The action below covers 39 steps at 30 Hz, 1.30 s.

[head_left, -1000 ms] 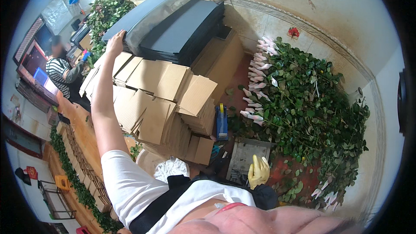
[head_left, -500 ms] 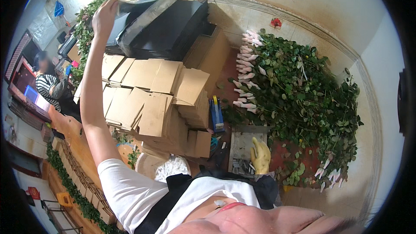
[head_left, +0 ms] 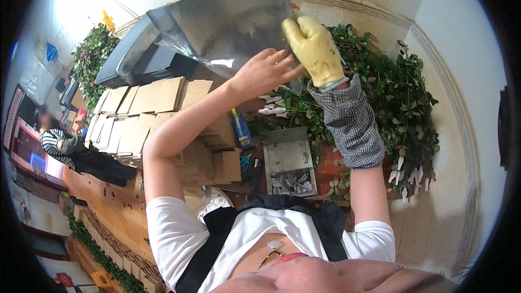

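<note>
A clear, greyish plastic sheet (head_left: 230, 21) is stretched out in front of me above the stack of dark sheets (head_left: 163, 66). My right hand (head_left: 313, 46), in a yellow rubber glove and a checked sleeve cover, is closed at the sheet's right edge. Just below and left of it, my bare left hand (head_left: 263, 73) has bent fingers at the sheet's lower right corner. Its fingertips are partly hidden beside the glove. Beyond the gloved hand lie leafy green stems (head_left: 391, 84), some with heads in pale pink wraps (head_left: 274, 110).
Folded cardboard pieces (head_left: 141, 97) are piled at the left. A grey metal tray (head_left: 285, 154) with small strips sits near my chest, beside a blue tool (head_left: 242, 130). A person in a striped top (head_left: 57, 144) stands at the far left.
My left hand has come from the far left stack to the centre, bringing the plastic sheet. My gloved right hand has risen from beside the grey tray and closed at the sheet's edge.
</note>
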Each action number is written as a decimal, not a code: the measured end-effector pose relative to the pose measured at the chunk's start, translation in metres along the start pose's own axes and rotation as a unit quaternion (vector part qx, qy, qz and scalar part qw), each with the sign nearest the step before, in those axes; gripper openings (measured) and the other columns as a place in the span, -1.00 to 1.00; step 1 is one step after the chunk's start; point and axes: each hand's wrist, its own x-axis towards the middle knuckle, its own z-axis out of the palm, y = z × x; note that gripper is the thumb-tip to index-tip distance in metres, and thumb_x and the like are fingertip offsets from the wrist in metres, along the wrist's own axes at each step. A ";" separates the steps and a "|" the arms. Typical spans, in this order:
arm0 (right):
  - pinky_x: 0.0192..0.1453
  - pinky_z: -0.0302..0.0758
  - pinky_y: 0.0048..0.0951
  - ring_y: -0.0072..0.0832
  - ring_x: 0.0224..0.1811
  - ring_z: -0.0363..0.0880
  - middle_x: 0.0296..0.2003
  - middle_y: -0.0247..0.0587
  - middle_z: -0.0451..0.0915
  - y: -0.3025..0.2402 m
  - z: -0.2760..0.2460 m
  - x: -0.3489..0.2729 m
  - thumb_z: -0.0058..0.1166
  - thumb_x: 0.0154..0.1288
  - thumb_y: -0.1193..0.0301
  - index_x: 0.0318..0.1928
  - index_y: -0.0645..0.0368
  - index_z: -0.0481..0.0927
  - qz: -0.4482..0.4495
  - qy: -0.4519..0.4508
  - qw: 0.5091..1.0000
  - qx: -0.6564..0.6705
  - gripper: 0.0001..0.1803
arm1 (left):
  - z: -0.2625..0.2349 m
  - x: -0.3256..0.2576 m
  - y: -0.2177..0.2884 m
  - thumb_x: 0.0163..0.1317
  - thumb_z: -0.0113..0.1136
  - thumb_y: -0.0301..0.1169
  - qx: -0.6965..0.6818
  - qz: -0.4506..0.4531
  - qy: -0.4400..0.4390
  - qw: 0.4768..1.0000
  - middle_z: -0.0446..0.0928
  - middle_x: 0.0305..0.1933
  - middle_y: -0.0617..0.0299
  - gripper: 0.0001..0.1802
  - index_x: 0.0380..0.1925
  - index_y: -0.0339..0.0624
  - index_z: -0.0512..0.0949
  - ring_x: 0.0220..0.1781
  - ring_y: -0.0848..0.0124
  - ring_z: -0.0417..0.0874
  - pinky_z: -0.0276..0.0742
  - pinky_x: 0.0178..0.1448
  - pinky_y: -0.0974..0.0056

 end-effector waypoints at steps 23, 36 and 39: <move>0.39 0.34 -0.13 -0.19 0.08 0.56 -0.05 -0.10 0.63 0.014 -0.186 -0.187 -0.09 0.25 0.50 -0.06 0.21 0.63 -0.137 -0.399 0.896 -0.142 -0.69 | 0.151 -0.143 -0.087 0.29 0.15 -0.49 -0.462 -0.740 0.079 0.482 0.56 -0.47 0.34 -0.75 -0.04 -0.32 0.56 -0.52 0.55 0.49 0.44 -0.41 0.39; 0.45 0.27 -0.15 -0.09 0.34 0.38 0.20 -0.06 0.52 0.068 -0.120 -0.069 0.20 0.20 0.59 -0.09 0.22 0.58 -0.092 -0.395 0.914 -0.009 -0.75 | 0.001 -0.010 0.089 0.11 0.24 -0.61 -0.429 -0.265 0.092 0.859 0.64 -0.26 0.02 -0.29 0.32 -0.03 0.35 -0.23 0.02 0.67 0.60 -0.17 0.09; 0.44 0.27 -0.05 -0.14 0.24 0.49 0.01 -0.09 0.64 0.062 -0.101 -0.109 0.23 0.17 0.52 -0.15 0.20 0.63 -0.040 -0.420 0.905 -0.060 -0.79 | 0.025 -0.054 0.134 0.15 0.27 -0.59 -0.543 -0.375 0.157 0.735 0.65 -0.12 0.04 -0.32 0.31 -0.18 0.31 -0.13 0.09 0.68 0.60 -0.07 0.13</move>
